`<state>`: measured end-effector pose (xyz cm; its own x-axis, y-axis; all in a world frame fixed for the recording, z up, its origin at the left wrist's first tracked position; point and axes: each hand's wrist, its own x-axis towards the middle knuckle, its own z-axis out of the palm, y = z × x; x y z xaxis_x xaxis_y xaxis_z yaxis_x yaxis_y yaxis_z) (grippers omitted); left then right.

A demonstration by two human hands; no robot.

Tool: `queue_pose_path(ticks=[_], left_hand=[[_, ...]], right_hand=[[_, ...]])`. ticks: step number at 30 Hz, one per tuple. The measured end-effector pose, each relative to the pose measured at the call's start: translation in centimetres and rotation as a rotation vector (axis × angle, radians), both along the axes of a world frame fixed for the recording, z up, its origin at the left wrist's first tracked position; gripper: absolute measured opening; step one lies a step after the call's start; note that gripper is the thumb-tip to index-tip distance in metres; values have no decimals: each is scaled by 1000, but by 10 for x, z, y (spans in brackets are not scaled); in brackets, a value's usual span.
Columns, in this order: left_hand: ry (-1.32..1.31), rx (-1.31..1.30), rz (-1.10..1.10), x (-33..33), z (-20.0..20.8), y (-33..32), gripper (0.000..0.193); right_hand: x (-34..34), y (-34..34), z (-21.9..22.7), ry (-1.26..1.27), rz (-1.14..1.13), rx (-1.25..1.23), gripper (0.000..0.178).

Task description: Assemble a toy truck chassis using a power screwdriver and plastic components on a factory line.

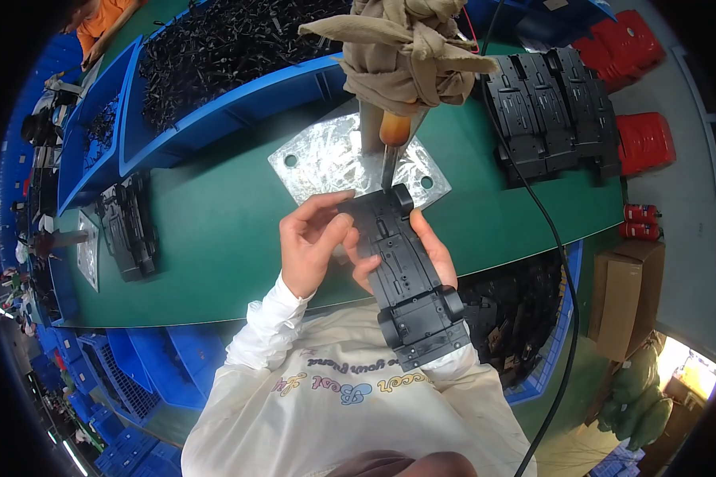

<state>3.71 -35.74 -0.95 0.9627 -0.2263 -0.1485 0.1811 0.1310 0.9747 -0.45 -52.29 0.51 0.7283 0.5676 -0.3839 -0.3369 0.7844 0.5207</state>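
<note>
A long black moulded plastic chassis part lies tilted in my right hand, which supports it from below. My right fingers show along both of its long edges. My left hand is at the part's upper left corner, thumb and fingers drawn together; anything small between them is hidden. Right at the part's far end comes down the metal tip of a soldering-iron-like tool with an orange-brown handle. Beige cloth is wrapped and knotted round its upper portion. Below the tool lies a scratched metal plate with holes.
On the green table, a blue bin holds many small black pieces. Black chassis parts are stacked at the right, others at the left. A black cable hangs down the right side. Red stools and a cardboard box stand beyond.
</note>
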Motion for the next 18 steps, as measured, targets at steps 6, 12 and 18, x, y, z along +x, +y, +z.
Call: queue_pose_path(ticks=[6,12,18], left_hand=[[-3,-11,11,0,3,-1,31],[2,-1,12,0,2,-1,31],[-13,-4,17,0,0,-1,31]], right_hand=[[0,0,0,-4,-2,23,49],[0,0,0,-11,-2,8,50],[0,0,0,-31,-2,17,50]])
